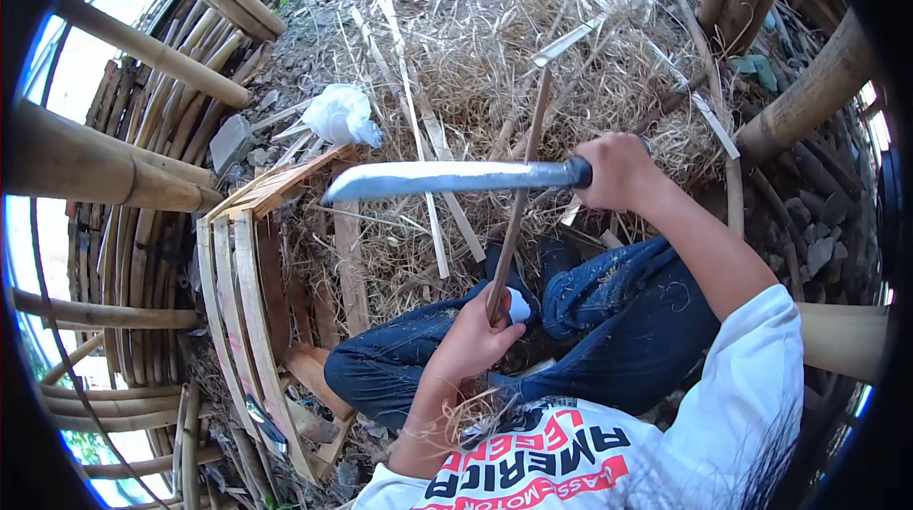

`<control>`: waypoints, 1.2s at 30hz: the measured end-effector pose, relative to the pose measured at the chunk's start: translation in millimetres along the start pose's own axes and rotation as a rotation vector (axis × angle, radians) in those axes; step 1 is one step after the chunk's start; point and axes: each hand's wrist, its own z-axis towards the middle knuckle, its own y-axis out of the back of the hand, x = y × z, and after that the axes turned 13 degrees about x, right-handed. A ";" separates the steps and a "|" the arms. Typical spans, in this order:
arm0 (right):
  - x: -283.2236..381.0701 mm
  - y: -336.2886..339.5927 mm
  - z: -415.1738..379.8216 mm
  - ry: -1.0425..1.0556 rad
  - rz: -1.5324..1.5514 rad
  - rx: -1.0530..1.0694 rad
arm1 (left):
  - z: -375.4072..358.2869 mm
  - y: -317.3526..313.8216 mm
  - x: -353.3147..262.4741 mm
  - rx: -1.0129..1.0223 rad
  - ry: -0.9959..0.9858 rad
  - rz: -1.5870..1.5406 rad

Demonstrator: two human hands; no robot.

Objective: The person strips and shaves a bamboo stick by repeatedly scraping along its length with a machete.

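My right hand [616,172] is closed round the dark handle of a machete [437,178], whose long blade points to the left. Just behind the blade's lower end, a thin bamboo strip [514,225] stands at a slant and crosses it in this view. My left hand [480,337] grips the lower end of that strip close in front of my body, with the thumb along its side. Pale curled shavings [475,415] cling about my left forearm. My legs in dark blue trousers [628,320] are bent on both sides of the strip's foot.
Shavings [475,63] cover the ground ahead, with several split bamboo strips [407,82] on them. A wooden crate [249,291] stands at my left, near a white plastic bag [342,115]. Thick bamboo poles [114,163] flank both sides. Stones [820,248] lie at right.
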 end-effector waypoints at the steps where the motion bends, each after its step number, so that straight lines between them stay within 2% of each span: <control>1: -2.4 0.7 -0.2 -0.036 -0.015 -0.037 | 1.9 0.5 -1.7 0.009 0.002 -0.002; 9: -7.5 5.0 4.5 -0.094 -0.101 -0.001 | 1.8 -2.9 6.2 0.001 -0.017 -0.053; 12: -46.4 14.0 15.3 -0.315 0.075 -0.067 | -14.3 -16.4 13.0 0.016 0.016 -0.048; 13: -61.2 15.4 14.0 -0.359 0.147 -0.106 | -19.3 -21.9 18.1 0.047 -0.023 -0.040; 14: -66.1 15.6 10.1 -0.351 0.149 -0.104 | -23.2 -22.7 15.6 0.111 0.001 -0.114; 15: -69.2 17.5 6.0 -0.429 0.183 -0.073 | -26.8 -23.2 13.1 0.176 0.021 -0.188; 16: -73.9 19.4 2.1 -0.507 0.212 -0.041 | -25.0 -22.1 14.1 0.170 0.015 -0.192; 18: -99.9 1.9 2.4 -0.507 0.266 -0.084 | -13.3 -16.0 16.6 0.025 0.012 -0.105; 19: -104.0 -0.1 5.2 -0.513 0.332 -0.127 | -8.3 -10.0 19.7 0.014 -0.040 -0.085; 21: -82.8 14.8 -1.7 -0.562 0.720 -0.062 | -4.0 -0.1 15.7 0.006 -0.112 -0.082; 22: -73.4 20.8 -7.3 -0.494 0.963 -0.103 | -2.9 2.6 15.1 -0.006 -0.120 -0.083; 23: -67.9 25.6 -8.5 -0.485 0.962 -0.105 | -2.0 5.4 14.8 0.017 -0.135 -0.148; 25: -60.1 33.3 -10.0 -0.391 1.193 -0.219 | -0.1 13.8 10.6 0.041 -0.154 -0.198; 27: -49.4 37.1 -10.7 -0.389 1.234 -0.266 | 3.1 21.2 4.4 0.176 -0.049 -0.567; 29: -42.7 36.8 -12.1 -0.342 1.276 -0.301 | 8.9 21.3 -0.3 0.141 -0.067 -0.563; 31: -35.8 35.6 -14.0 -0.255 1.217 -0.291 | 20.4 25.8 10.7 0.215 -0.145 -0.709; 33: -38.4 31.2 -12.5 -0.185 1.121 -0.225 | 30.3 26.0 15.1 0.223 -0.158 -0.676; 34: -36.8 28.1 -11.4 -0.192 1.129 -0.231 | 33.5 26.0 14.5 0.178 -0.132 -0.677; 36: -29.8 20.8 -7.5 -0.130 0.897 -0.200 | 38.0 23.9 13.4 0.090 -0.099 -0.662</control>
